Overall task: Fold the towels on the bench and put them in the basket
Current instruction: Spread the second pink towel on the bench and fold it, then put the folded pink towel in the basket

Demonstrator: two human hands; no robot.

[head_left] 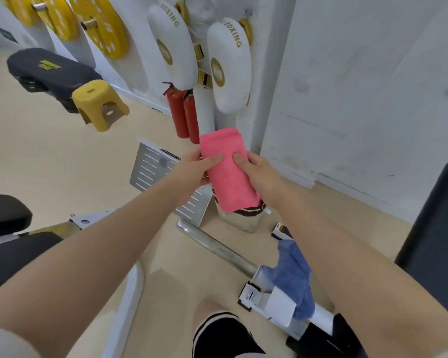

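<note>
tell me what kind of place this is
Most likely a gym: yellow weight plates hang on wall pegs, white boxing pads hang beside them, and a black padded bench stands nearby.

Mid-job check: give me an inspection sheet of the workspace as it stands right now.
Surface: beige floor; black bench pad at the right edge.
Job's things: folded pink towel held above the basket, which stands on the floor; blue towel, unfolded, draped over a white frame bar.
Clutter: yellow stool; two red fire extinguishers by the wall.
Grippers: left hand and right hand both grip the pink towel, thumbs on top.
Cables: nothing seen.
Surroundings: white boxing pads and yellow weight plates on the wall.
</note>
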